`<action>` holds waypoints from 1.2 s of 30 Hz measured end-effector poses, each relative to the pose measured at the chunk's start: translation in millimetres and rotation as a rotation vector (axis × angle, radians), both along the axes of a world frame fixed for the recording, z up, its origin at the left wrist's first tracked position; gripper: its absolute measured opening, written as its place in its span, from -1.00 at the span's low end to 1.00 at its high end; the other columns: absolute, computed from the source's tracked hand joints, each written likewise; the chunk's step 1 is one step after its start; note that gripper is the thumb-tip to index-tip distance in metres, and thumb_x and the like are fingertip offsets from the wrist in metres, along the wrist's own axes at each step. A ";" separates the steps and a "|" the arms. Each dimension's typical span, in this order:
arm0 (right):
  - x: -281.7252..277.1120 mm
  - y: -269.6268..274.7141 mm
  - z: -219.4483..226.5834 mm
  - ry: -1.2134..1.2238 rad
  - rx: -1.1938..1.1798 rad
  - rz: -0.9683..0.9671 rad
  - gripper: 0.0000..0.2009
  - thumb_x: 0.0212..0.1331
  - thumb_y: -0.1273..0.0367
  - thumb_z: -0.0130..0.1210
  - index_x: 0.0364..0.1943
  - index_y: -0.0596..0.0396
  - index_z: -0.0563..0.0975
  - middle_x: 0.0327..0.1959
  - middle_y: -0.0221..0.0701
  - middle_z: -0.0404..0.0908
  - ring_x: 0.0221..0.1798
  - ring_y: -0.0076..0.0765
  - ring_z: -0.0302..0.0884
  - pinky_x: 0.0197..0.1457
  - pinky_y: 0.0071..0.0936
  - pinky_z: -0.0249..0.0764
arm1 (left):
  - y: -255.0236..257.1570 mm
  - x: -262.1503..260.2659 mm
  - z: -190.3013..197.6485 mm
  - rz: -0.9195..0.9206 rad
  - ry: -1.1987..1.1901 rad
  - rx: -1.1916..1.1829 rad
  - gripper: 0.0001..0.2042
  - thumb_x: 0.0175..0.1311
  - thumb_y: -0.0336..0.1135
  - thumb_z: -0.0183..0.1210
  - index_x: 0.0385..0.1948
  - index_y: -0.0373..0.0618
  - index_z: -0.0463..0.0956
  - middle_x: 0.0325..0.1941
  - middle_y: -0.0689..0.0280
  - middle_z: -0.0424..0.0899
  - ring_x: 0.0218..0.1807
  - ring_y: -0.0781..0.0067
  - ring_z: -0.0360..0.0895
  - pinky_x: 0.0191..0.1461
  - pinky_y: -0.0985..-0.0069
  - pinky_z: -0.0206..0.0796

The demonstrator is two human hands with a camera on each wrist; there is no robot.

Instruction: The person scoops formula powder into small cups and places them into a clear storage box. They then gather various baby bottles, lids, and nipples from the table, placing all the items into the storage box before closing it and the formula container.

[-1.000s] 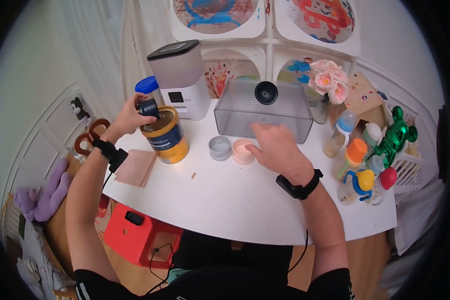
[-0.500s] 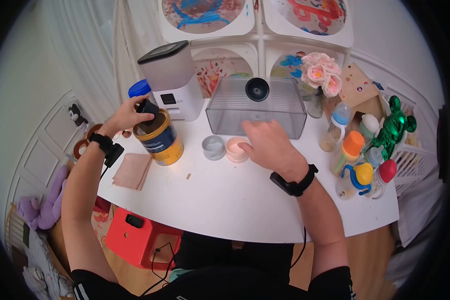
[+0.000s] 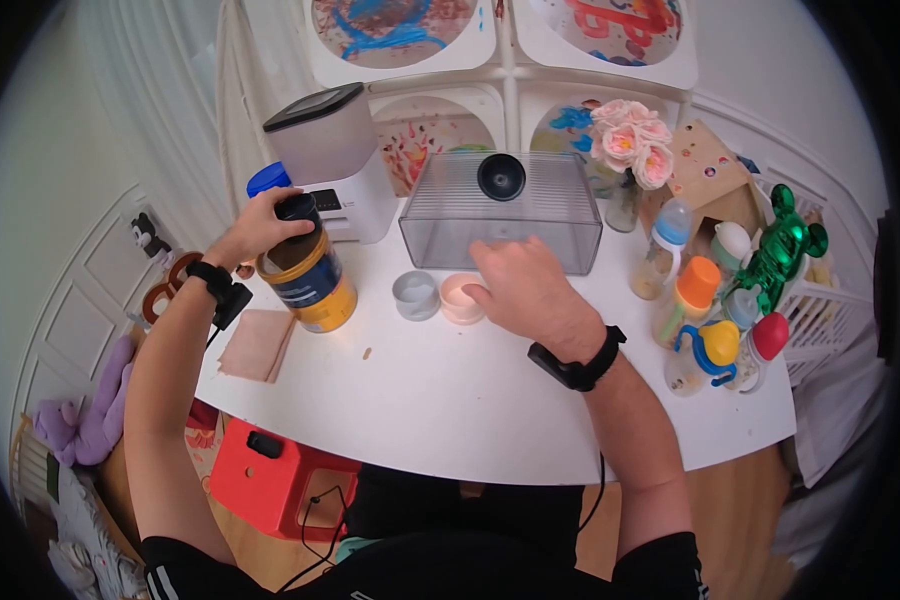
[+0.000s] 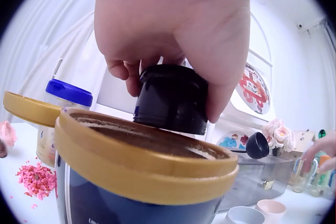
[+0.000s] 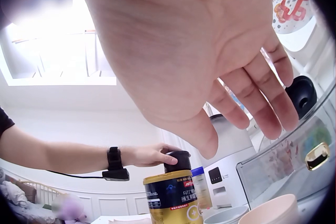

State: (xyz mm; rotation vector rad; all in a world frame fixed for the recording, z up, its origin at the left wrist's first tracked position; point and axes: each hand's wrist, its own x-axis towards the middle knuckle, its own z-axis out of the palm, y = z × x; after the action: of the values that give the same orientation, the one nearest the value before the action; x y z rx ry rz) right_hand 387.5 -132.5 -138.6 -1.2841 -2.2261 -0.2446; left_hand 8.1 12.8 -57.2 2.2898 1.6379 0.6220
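Note:
My left hand (image 3: 268, 222) pinches a black cup-shaped piece (image 4: 170, 98) between thumb and fingers. It holds the piece over the mouth of a blue and yellow can (image 3: 315, 290) with a gold rim, close above the opening. A gold lid (image 4: 31, 109) stands out from the can's far side in the left wrist view. My right hand (image 3: 530, 285) hovers palm down with relaxed fingers and holds nothing. Below its thumb are a pink cup (image 3: 461, 300) and a grey cup (image 3: 415, 297). Behind it sits a clear grey box (image 3: 500, 235) bearing a black round bowl-like piece (image 3: 501, 177).
A white dispenser (image 3: 355, 200) and a blue-lidded jar (image 3: 268, 179) stand behind the can. A folded pink cloth (image 3: 256, 345) lies at the left. Several baby bottles (image 3: 698, 285), a flower vase (image 3: 623, 205) and a green shiny figure (image 3: 785, 245) crowd the right side.
The left hand has brought the black piece from the can's left side in over its mouth and turned it more upright. The right hand keeps hovering near the cups. The head view has shifted slightly.

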 end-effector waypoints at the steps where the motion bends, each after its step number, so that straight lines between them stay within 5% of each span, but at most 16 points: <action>1: 0.4 0.1 -0.1 0.000 -0.001 0.001 -0.79 0.24 0.28 0.30 -0.28 0.14 0.62 -0.40 -0.19 0.73 -0.27 0.05 0.74 -0.07 -0.06 0.50 | 1.9 -0.1 0.3 -0.002 -0.010 -0.012 -0.31 0.21 -0.19 0.50 0.38 -0.23 0.51 0.28 0.01 0.68 0.33 0.14 0.62 0.46 0.27 0.46; 19: -0.8 -1.8 3.3 -0.039 -0.051 -0.013 -0.76 0.27 0.25 0.31 -0.28 0.16 0.63 -0.40 -0.20 0.74 -0.25 0.02 0.75 -0.05 -0.08 0.52 | 4.7 -2.3 -5.3 -0.025 -0.120 0.043 -0.33 0.22 -0.23 0.51 0.38 -0.18 0.49 0.30 0.09 0.66 0.35 0.17 0.60 0.45 0.25 0.44; 22: -1.8 -2.0 3.3 -0.049 -0.058 -0.017 -0.76 0.28 0.24 0.31 -0.27 0.15 0.63 -0.40 -0.20 0.74 -0.24 0.01 0.76 -0.04 -0.08 0.52 | -0.3 -2.5 -4.3 -0.051 0.027 0.048 -0.36 0.24 -0.25 0.50 0.38 -0.16 0.50 0.30 0.10 0.65 0.31 0.18 0.60 0.44 0.26 0.45; 26: -2.9 -2.2 2.6 -0.054 -0.074 -0.039 -0.78 0.26 0.26 0.32 -0.26 0.14 0.63 -0.40 -0.19 0.75 -0.23 0.01 0.77 -0.03 -0.07 0.52 | 9.2 -16.4 6.2 0.001 -0.206 0.091 -0.28 0.25 -0.29 0.50 0.46 -0.08 0.40 0.27 0.16 0.60 0.22 0.30 0.57 0.39 0.34 0.46; 29: -2.0 -0.8 3.4 -0.056 -0.120 -0.071 -0.75 0.25 0.26 0.36 -0.20 0.15 0.62 -0.35 -0.17 0.75 -0.18 0.06 0.75 0.00 -0.05 0.50 | -13.6 -17.1 19.1 -0.208 -0.461 0.044 -0.19 0.23 -0.35 0.51 0.54 -0.03 0.29 0.25 0.21 0.56 0.26 0.34 0.56 0.39 0.33 0.45; 32: 0.1 1.9 -3.3 -0.077 -0.180 -0.163 -0.73 0.24 0.26 0.39 -0.18 0.16 0.61 -0.31 -0.16 0.75 -0.16 0.09 0.74 0.02 -0.03 0.49 | -52.2 -4.6 27.5 -0.193 -0.467 -0.055 -0.23 0.17 -0.48 0.46 0.47 -0.09 0.30 0.25 0.27 0.54 0.30 0.38 0.53 0.49 0.37 0.34; 36: -6.1 -12.3 5.0 -0.078 -0.140 -0.210 -0.73 0.23 0.27 0.39 -0.18 0.16 0.62 -0.30 -0.17 0.76 -0.14 0.10 0.75 -0.01 0.00 0.50 | -80.7 10.3 5.8 -0.211 -0.471 -0.142 -0.31 0.08 -0.49 0.37 0.36 -0.10 0.37 0.15 0.29 0.60 0.19 0.45 0.58 0.39 0.46 0.39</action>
State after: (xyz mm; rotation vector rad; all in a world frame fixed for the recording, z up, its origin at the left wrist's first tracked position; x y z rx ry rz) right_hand 381.4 -144.8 -133.7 -1.6123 -2.2054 -0.2236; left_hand 18.4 -67.9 -51.4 1.9832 1.1661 0.8788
